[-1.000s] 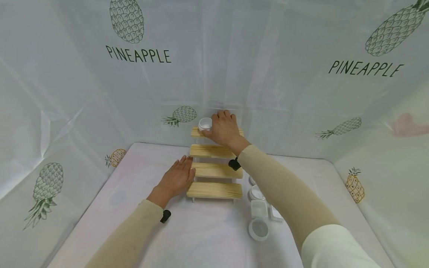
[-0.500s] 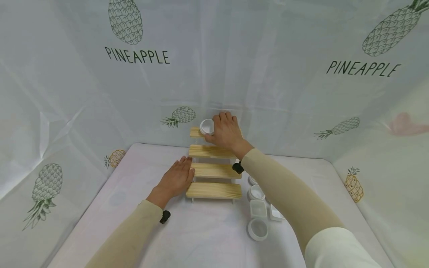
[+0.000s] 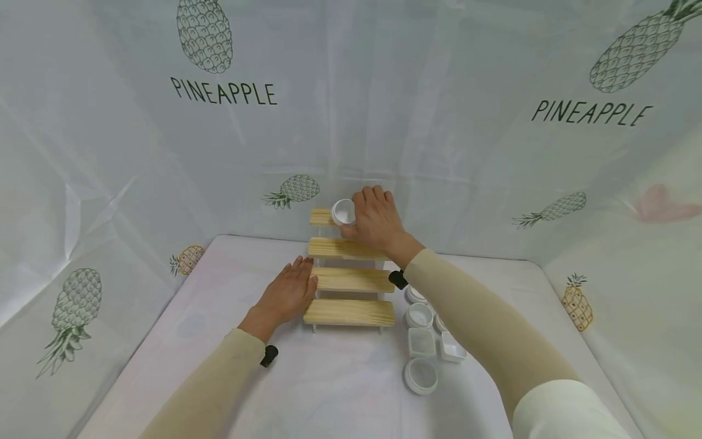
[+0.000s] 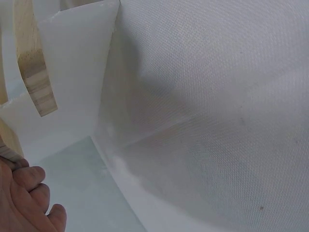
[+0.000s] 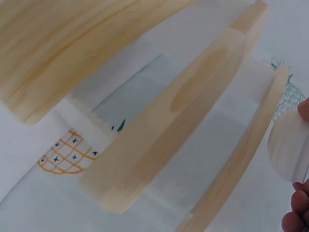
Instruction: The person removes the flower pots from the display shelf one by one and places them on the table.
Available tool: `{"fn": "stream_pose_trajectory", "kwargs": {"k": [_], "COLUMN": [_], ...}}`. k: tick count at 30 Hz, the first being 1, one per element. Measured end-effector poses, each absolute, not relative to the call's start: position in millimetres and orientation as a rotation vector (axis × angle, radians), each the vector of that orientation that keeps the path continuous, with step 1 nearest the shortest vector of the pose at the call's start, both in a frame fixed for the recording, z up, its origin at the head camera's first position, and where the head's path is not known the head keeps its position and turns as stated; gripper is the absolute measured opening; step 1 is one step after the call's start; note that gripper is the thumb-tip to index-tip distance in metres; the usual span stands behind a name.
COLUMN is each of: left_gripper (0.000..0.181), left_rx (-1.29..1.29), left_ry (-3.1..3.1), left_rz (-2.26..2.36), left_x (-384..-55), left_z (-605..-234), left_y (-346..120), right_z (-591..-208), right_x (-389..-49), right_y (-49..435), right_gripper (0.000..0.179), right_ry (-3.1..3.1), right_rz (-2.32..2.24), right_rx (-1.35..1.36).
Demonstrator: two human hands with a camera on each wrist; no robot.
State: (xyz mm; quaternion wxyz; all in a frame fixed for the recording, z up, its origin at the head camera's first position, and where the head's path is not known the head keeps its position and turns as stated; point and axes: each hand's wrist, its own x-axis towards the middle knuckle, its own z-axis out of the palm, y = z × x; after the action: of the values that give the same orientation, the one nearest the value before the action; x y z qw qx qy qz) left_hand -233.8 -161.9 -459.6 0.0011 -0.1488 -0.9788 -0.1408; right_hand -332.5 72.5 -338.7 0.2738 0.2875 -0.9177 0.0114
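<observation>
Pinched in my right hand [image 3: 378, 219] is a small round white dish [image 3: 343, 211], raised at the top step of a wooden four-step stand [image 3: 351, 312]. The dish's open top faces the head view. In the right wrist view its pale wall [image 5: 285, 150] shows between thumb and fingertips, near the stand's narrow edges. My left hand [image 3: 284, 294] lies along the stand's left side with fingers extended. In the left wrist view, that hand's fingertips [image 4: 30, 176] touch the end of a wooden step [image 4: 36, 72].
Right of the stand, several small white dishes stand on the pale tablecloth. Among them are a round dish [image 3: 421, 376], a square dish [image 3: 422, 343] and another square one [image 3: 454, 347]. A pineapple-print sheet [image 3: 439, 152] rises close behind the stand.
My right hand has moved a little right and toward me with the dish, which now tilts more toward the head view. The left hand stays against the stand.
</observation>
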Motion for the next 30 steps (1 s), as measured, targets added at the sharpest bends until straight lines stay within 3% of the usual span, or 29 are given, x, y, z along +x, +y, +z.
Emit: {"fn": "stream_pose_trajectory", "kwargs": {"k": [30], "left_gripper": [0.067], "left_rx": [-0.497], "left_ry": [-3.042], "left_rz": [-0.488], "left_x": [-235], "left_z": [-458], "left_y": [-159], "right_z": [-364], "right_x": [-263], "right_y": [174], "right_gripper": [0.055], "right_ry": [-2.345], "right_rz": [0.0], "right_rx": [0.822]}}
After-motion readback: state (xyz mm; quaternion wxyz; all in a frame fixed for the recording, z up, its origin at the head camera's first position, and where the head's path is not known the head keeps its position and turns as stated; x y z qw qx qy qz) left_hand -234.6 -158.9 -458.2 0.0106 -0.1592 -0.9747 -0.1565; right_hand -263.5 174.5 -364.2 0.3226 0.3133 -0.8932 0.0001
